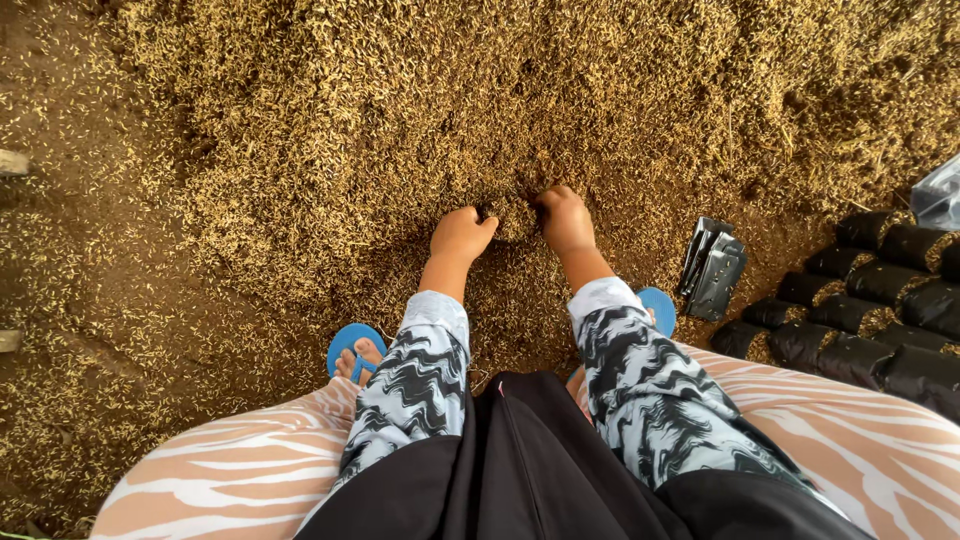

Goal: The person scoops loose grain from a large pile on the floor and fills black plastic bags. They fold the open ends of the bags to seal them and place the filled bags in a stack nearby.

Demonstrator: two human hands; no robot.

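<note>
A wide heap of golden-brown husks (pixel 420 110) covers the ground in front of me. My left hand (pixel 460 235) and my right hand (pixel 566 218) are both pushed into the near edge of the heap, fingers curled around a clump of husks (pixel 512 215) between them. The fingertips are buried and hidden. Both arms wear grey and black wavy-patterned sleeves. I squat with my knees apart in striped pink and white trousers.
Blue sandals (pixel 352 345) show on my feet, one on each side. A flat stack of empty black plastic bags (pixel 712 268) lies to the right. Further right, several filled black bags (pixel 880 320) stand in rows. Bare dirt (pixel 50 80) lies at far left.
</note>
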